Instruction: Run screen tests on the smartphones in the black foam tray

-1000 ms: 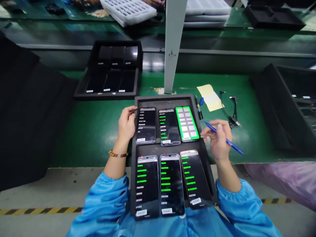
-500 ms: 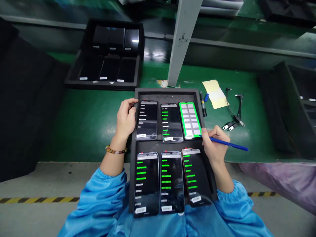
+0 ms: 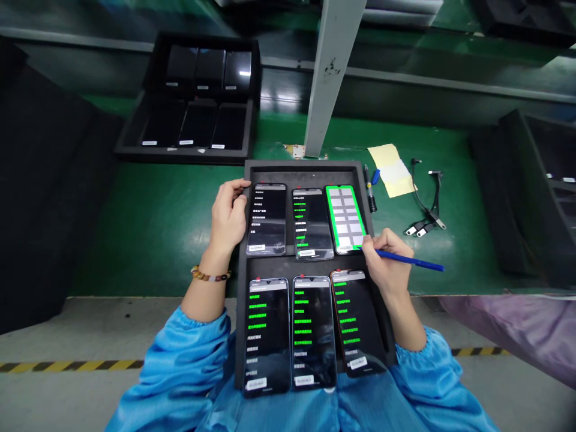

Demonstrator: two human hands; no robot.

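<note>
A black foam tray (image 3: 310,170) holds two rows of smartphones, its near end against my blue-sleeved body. My left hand (image 3: 228,213) grips the tray's left wall beside the upper-left phone (image 3: 266,219). In my right hand (image 3: 389,261) is a slim blue stylus (image 3: 411,260), held like a pen. Its tip is at the lower edge of the upper-right phone (image 3: 345,219), whose screen shows a green border around grey and white blocks. The upper-middle phone (image 3: 313,223) and the lower phones (image 3: 314,333) show dark lists with green and white lines.
Another black tray of dark-screened phones (image 3: 195,123) stands at the back left. A grey post (image 3: 333,75) rises behind my tray. To the right lie a marker (image 3: 370,189), yellow paper (image 3: 390,171) and black cables (image 3: 432,204). A pink sleeve (image 3: 499,330) shows at right.
My right hand and the stylus have shifted slightly left along the bottom of the upper-right phone's screen. My left hand stays at the tray's edge.
</note>
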